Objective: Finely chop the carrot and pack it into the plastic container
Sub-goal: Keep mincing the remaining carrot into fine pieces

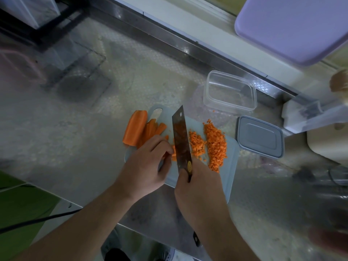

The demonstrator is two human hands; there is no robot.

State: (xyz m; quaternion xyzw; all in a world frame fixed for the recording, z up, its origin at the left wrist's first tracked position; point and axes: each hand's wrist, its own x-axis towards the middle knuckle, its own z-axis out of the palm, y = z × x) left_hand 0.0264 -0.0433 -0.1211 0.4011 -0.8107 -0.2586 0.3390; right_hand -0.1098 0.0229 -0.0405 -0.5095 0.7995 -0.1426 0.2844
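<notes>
nearest the lens, the right hand [199, 187] has its grip wrapped around the handle of a cleaver [181, 140], the fingers curled over it. the broad blade stands edge-down on the pale blue cutting board [230, 166] and points away from the person. just left of the blade, the left hand [145, 166] has its grip curled over a bundle of carrot strips [174, 153], fingertips bent down on them right beside the steel.

to the right of the blade lie two heaps of finely diced carrot [215, 146] on the board, the farther-right heap the larger, with a few loose bits scattered past it toward the far edge. at the board's far left corner rests a thick carrot piece [134, 129], partly overhanging the edge, and next to it several long carrot sticks [152, 129] lie side by side.

beyond the board, on the metal worktop [75, 138], the clear plastic container [229, 91] stands upright with nothing visible inside. its grey lid [260, 136] lies flat just to the right of the board, apart from the container. a lilac tray [293, 27] leans at the upper right. a black cable [37, 221] runs along the lower left.
</notes>
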